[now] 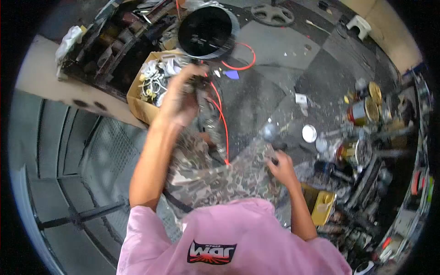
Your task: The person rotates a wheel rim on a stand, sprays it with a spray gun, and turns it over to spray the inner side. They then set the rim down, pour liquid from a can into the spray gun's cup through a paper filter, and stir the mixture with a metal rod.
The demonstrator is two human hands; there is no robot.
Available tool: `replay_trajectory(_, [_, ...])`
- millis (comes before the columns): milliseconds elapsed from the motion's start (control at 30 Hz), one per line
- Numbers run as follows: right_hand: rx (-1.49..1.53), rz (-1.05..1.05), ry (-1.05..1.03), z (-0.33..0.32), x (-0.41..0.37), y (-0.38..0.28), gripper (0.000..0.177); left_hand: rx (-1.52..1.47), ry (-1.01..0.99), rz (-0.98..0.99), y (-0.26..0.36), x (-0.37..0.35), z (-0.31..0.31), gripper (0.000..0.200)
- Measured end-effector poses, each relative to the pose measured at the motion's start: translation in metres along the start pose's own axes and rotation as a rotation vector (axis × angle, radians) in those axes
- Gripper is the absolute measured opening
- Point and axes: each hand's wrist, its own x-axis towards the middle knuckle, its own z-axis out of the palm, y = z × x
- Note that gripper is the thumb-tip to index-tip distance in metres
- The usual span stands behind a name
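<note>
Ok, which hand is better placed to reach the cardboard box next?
Left, probably: the left hand appears close to the box, while the right hand is by the knee, farther off. Left may hold something dark, blurred.

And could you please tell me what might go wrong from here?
The red line runs loosely across the floor, so it might snag or trip someone. The left hand, blurred near the full cardboard box, might knock its contents. The cans crowded at right could tip if bumped.
</note>
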Motion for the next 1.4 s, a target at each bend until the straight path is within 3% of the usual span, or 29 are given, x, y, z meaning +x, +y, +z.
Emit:
replay_trajectory(67, [-0.130, 0.009, 0.078, -0.015, -0.017, 0.028, 0.035, -0.003, -0.092, -0.094, 0.005, 0.004, 0.018, 0.024])
replay_trajectory(100, [-0.251, -0.002, 0.156, -0.013, -0.019, 0.055, 0.033, 0.026, -0.049, -0.050, 0.000, 0.007, 0.024, 0.025])
replay_trajectory(167, [-0.116, 0.205, -0.003, -0.041, -0.010, 0.040, 0.030, 0.137, -0.051, -0.046, 0.012, -0.007, 0.034, 0.031])
replay_trajectory(267, [-0.053, 0.115, -0.014, -0.022, 0.040, 0.069, 0.022, 0.060, -0.011, -0.100, 0.016, 0.011, 0.022, 0.042])
replay_trajectory(367, [-0.191, -0.074, -0.214, -0.045, 0.141, -0.007, 0.025, 0.021, 0.072, -0.114, 0.019, 0.051, 0.012, 0.046])
replay_trajectory(400, [-0.282, -0.219, -0.087, -0.044, 0.177, -0.009, 0.021, 0.055, 0.125, -0.099, 0.022, 0.066, 0.009, 0.047])
replay_trajectory(467, [-0.224, -0.376, -0.067, -0.086, 0.250, -0.076, 0.021, 0.049, 0.222, -0.029, 0.031, 0.082, 0.013, 0.047])
replay_trajectory(500, [-0.165, -0.444, -0.105, -0.106, 0.298, -0.119, 0.020, -0.067, 0.251, -0.094, 0.043, 0.106, 0.006, 0.050])
replay_trajectory(567, [-0.294, -0.479, -0.104, -0.145, 0.365, -0.199, 0.019, -0.053, 0.235, -0.057, 0.056, 0.124, -0.008, 0.048])
replay_trajectory(700, [-0.353, -0.868, -0.054, -0.164, 0.490, -0.320, 0.019, -0.094, 0.318, -0.056, 0.078, 0.156, -0.032, 0.049])
replay_trajectory(833, [-0.470, -1.033, -0.116, -0.135, 0.599, -0.463, 0.022, -0.167, 0.318, -0.074, 0.042, 0.203, -0.095, 0.054])
replay_trajectory(967, [-0.405, -1.292, 0.046, -0.073, 0.735, -0.581, 0.026, -0.190, 0.431, -0.132, 0.039, 0.229, -0.140, 0.061])
replay_trajectory(1033, [-0.356, -1.321, 0.108, -0.041, 0.790, -0.633, 0.026, -0.131, 0.471, -0.161, 0.069, 0.229, -0.153, 0.061])
replay_trajectory(1233, [-0.318, -1.045, 0.394, 0.054, 0.900, -0.718, 0.039, -0.302, 0.636, -0.014, 0.098, 0.252, -0.189, 0.058])
replay_trajectory(1267, [-0.410, -0.935, 0.394, 0.060, 0.933, -0.731, 0.049, -0.315, 0.660, 0.003, 0.097, 0.252, -0.194, 0.058])
replay_trajectory(1300, [-0.418, -0.850, 0.434, 0.068, 1.018, -0.737, 0.050, -0.322, 0.672, 0.000, 0.100, 0.251, -0.199, 0.058])
replay_trajectory(1400, [-0.423, -0.883, 0.455, 0.081, 1.023, -0.754, 0.050, -0.351, 0.643, -0.038, 0.101, 0.250, -0.212, 0.058])
